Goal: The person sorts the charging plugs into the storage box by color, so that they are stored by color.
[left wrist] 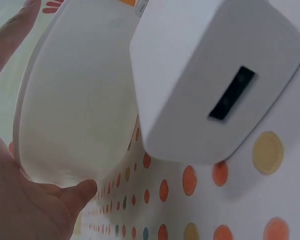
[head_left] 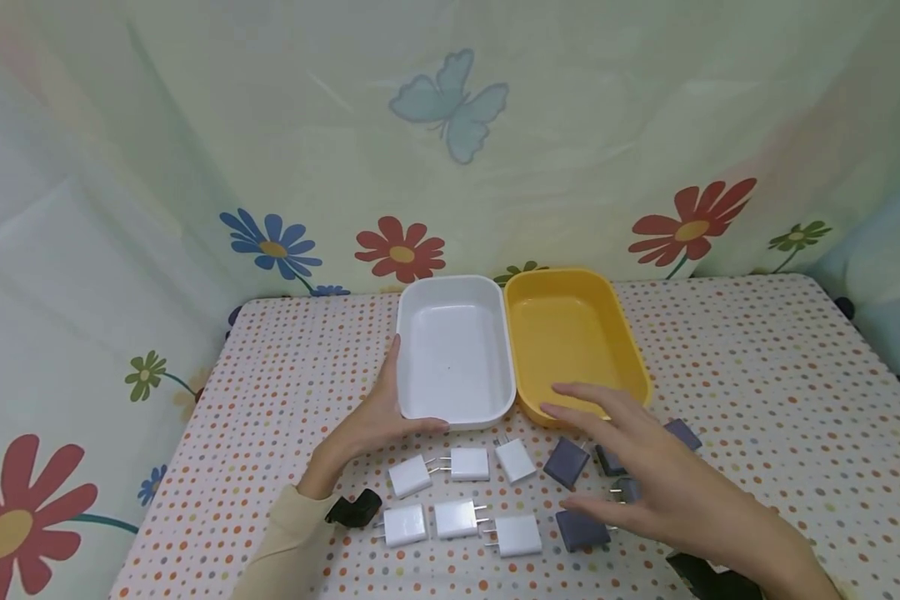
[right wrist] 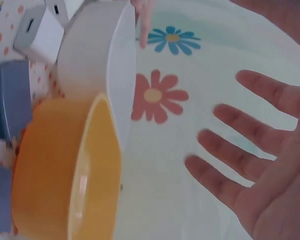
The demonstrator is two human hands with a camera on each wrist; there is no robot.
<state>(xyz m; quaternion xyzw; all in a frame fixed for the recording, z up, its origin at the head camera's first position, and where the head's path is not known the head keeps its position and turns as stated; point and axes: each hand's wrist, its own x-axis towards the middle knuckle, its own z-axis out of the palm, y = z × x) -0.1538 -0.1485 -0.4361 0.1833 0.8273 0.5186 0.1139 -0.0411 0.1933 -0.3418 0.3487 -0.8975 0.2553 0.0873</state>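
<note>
Against the left side and near-left corner of a white tray [head_left: 453, 358] rests my left hand [head_left: 367, 425], thumb along the front edge and fingers extended along the side. My right hand [head_left: 652, 475] hovers, fingers spread and holding nothing, over the dark blue chargers and the near end of a yellow tray [head_left: 573, 329]. Several white plug chargers [head_left: 457, 518] lie in front of the white tray. Several dark blue chargers [head_left: 567, 462] lie to their right, some partly hidden under my right hand. A white charger [left wrist: 205, 75] looms close in the left wrist view.
Both trays stand side by side on a table with a dotted cloth [head_left: 292, 375]. Behind rises a curtain [head_left: 570, 125] printed with flowers and a butterfly. Metal prongs stick out from several chargers. A black strap piece [head_left: 354, 508] sits at my left wrist.
</note>
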